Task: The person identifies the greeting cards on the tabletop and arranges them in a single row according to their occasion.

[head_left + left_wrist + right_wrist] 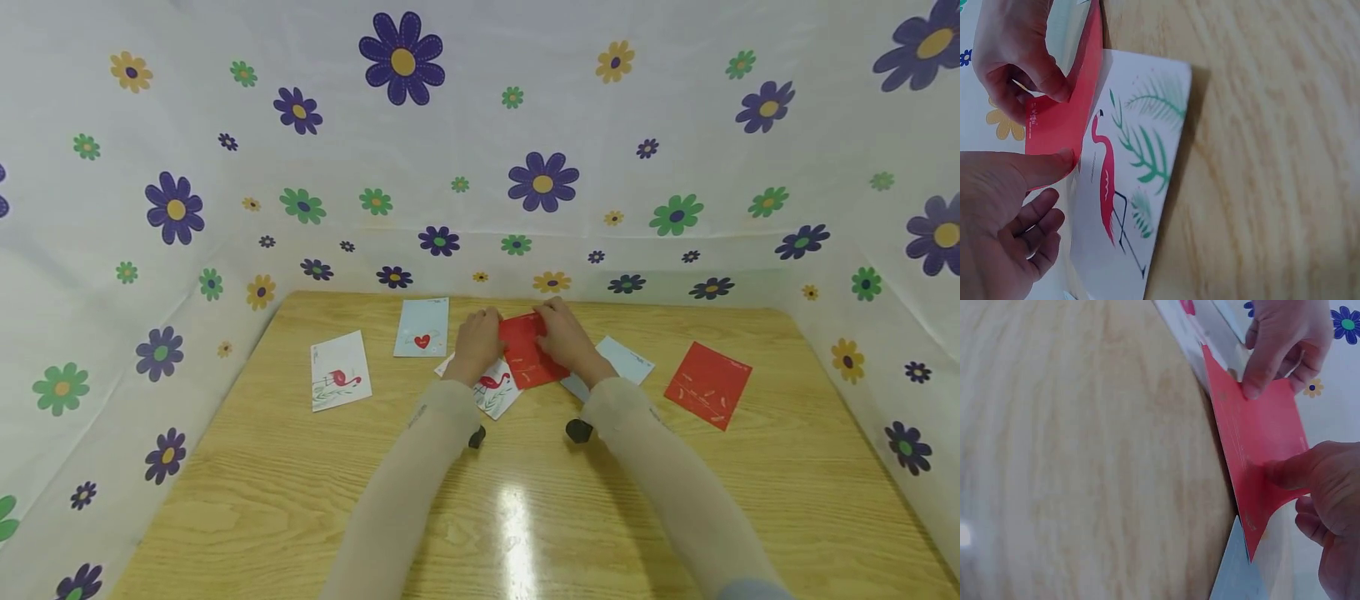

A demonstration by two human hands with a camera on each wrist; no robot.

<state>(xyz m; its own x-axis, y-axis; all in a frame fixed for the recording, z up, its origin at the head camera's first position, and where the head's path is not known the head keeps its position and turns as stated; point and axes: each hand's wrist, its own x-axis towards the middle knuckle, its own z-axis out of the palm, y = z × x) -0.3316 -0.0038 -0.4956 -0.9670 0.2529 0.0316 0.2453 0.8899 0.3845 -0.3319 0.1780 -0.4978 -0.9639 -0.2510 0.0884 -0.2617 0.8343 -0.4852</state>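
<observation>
A red card is held between both hands near the back of the table, tilted up and bowed in the wrist views. My left hand pinches its left side, with the thumb on the near face. On the other side, my right hand grips the card's upper right part, thumb pressing its face. Beneath the red card's left edge lies a white card with a flamingo and green leaves. A pale blue card sticks out at its right, partly hidden by the right hand and sleeve.
At the left lie another white flamingo card and a pale blue card with a red heart. A second red card lies at the right. White cloth with printed flowers surrounds the wooden table at the back and sides.
</observation>
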